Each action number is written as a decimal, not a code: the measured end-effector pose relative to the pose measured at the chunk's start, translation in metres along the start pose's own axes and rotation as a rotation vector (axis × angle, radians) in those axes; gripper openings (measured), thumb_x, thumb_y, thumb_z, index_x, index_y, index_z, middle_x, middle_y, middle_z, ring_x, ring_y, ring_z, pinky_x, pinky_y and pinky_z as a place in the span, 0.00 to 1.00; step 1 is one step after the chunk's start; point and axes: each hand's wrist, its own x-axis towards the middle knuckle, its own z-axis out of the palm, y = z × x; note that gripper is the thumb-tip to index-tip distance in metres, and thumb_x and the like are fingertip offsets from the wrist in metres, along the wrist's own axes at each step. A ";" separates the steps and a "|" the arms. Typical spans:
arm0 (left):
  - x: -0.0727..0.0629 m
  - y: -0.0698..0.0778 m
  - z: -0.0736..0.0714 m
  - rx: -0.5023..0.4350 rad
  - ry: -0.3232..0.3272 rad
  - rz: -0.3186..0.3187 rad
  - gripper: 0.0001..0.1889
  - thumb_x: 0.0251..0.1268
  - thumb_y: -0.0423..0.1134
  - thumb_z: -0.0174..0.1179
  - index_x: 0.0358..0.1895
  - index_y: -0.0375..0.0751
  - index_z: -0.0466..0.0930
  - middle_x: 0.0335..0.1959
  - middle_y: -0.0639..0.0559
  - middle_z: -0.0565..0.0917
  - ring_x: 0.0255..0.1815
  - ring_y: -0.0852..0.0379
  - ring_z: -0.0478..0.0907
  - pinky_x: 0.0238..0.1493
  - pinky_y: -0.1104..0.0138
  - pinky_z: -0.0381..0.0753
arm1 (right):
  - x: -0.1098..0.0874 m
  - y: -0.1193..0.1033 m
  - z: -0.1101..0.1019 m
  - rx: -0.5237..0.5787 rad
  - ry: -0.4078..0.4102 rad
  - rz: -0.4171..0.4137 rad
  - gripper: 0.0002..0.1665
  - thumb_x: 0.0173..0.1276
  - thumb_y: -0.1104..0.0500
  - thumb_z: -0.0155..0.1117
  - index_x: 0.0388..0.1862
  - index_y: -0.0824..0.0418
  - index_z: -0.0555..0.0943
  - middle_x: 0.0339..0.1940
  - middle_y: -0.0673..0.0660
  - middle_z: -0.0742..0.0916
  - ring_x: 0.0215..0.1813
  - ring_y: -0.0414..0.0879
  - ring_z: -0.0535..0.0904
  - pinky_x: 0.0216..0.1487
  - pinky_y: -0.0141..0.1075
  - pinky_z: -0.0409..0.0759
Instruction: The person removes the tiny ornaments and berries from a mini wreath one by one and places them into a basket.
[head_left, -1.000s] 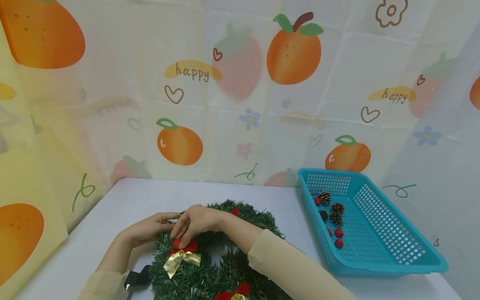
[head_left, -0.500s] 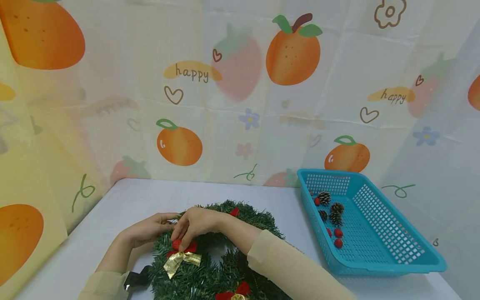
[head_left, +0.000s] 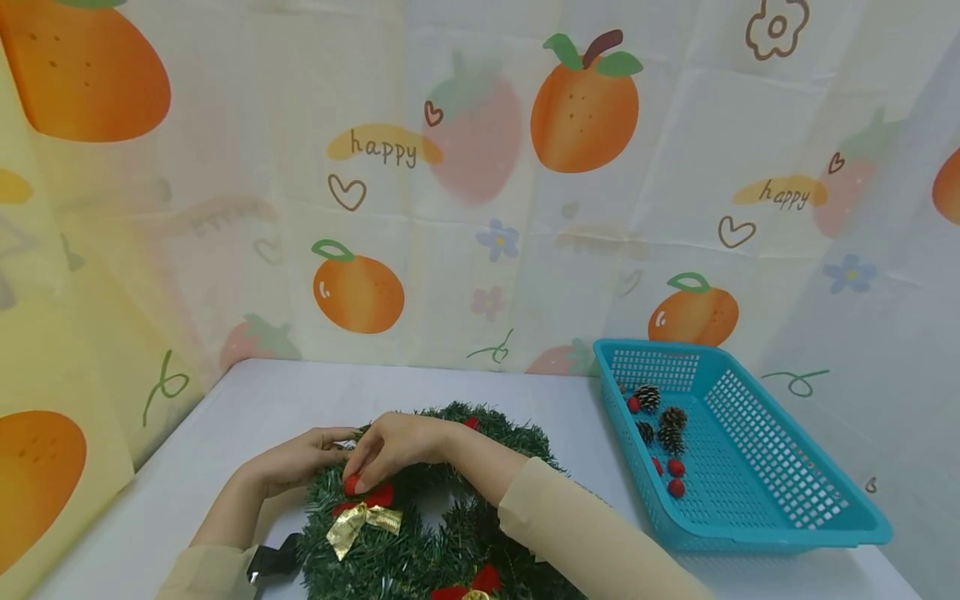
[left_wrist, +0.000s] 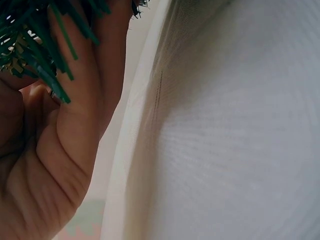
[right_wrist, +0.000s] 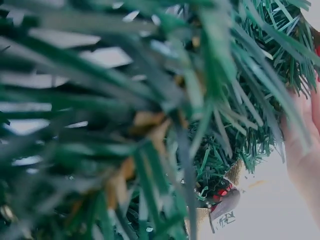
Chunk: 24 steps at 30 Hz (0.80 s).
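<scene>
A green tinsel wreath [head_left: 405, 554] lies on the white table. At its upper left edge my left hand [head_left: 296, 458] grips the greenery; the left wrist view shows those fingers [left_wrist: 82, 95] curled behind the green strands. Reaching across the wreath, my right hand [head_left: 401, 442] pinches a small red ball [head_left: 351, 484] between thumb and fingers. Just below the ball sit a red bow [head_left: 382, 496] and a gold ribbon bow [head_left: 362, 522] on the wreath. Green strands fill most of the right wrist view, with part of a hand [right_wrist: 302, 150] at its right edge.
A blue plastic basket [head_left: 787, 536] stands on the right, holding several pine cones [head_left: 672, 438] and red balls [head_left: 677, 488]. Another red bow [head_left: 487, 577] is low on the wreath. A black strap [head_left: 276, 560] lies by the left sleeve. A fruit-print curtain [head_left: 480, 283] hangs behind the table.
My right thumb has shifted slightly up and left against the red ball. The left hand and the wreath look the same.
</scene>
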 end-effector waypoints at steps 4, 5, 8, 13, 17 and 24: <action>-0.001 0.000 -0.001 -0.003 -0.013 0.012 0.31 0.80 0.47 0.46 0.77 0.35 0.55 0.74 0.33 0.66 0.75 0.33 0.60 0.67 0.35 0.65 | 0.002 0.002 -0.001 0.022 -0.006 0.011 0.17 0.67 0.66 0.65 0.54 0.66 0.84 0.55 0.57 0.87 0.43 0.34 0.83 0.47 0.28 0.83; -0.001 0.000 -0.001 -0.001 -0.015 0.015 0.31 0.80 0.47 0.45 0.77 0.35 0.55 0.73 0.34 0.68 0.74 0.36 0.63 0.67 0.36 0.66 | 0.002 0.002 -0.001 0.034 -0.004 0.013 0.17 0.68 0.66 0.65 0.55 0.66 0.84 0.55 0.58 0.87 0.43 0.35 0.83 0.47 0.29 0.83; -0.001 0.000 -0.002 -0.001 -0.016 0.015 0.30 0.80 0.47 0.45 0.77 0.36 0.55 0.71 0.36 0.71 0.72 0.41 0.66 0.67 0.40 0.70 | 0.003 0.003 -0.002 0.076 0.003 0.015 0.17 0.68 0.67 0.64 0.56 0.67 0.83 0.55 0.59 0.87 0.42 0.36 0.84 0.48 0.30 0.84; 0.000 -0.001 -0.003 0.000 -0.025 0.028 0.29 0.80 0.46 0.45 0.77 0.38 0.56 0.72 0.35 0.70 0.73 0.41 0.66 0.67 0.44 0.71 | 0.002 0.002 -0.005 0.120 0.020 0.005 0.17 0.68 0.68 0.63 0.56 0.69 0.83 0.53 0.60 0.87 0.40 0.37 0.83 0.47 0.31 0.85; 0.000 -0.001 -0.003 -0.005 -0.032 0.038 0.28 0.80 0.47 0.46 0.77 0.40 0.59 0.72 0.40 0.71 0.70 0.49 0.69 0.68 0.48 0.72 | 0.001 -0.001 -0.007 0.125 0.031 0.000 0.17 0.68 0.68 0.63 0.56 0.69 0.83 0.52 0.60 0.87 0.40 0.38 0.83 0.49 0.33 0.85; 0.000 0.001 -0.003 -0.005 -0.012 0.023 0.30 0.79 0.47 0.48 0.77 0.39 0.59 0.69 0.41 0.74 0.70 0.48 0.68 0.67 0.48 0.73 | -0.001 -0.005 -0.012 0.128 0.052 -0.021 0.18 0.67 0.69 0.64 0.55 0.71 0.83 0.55 0.67 0.86 0.40 0.40 0.83 0.51 0.37 0.85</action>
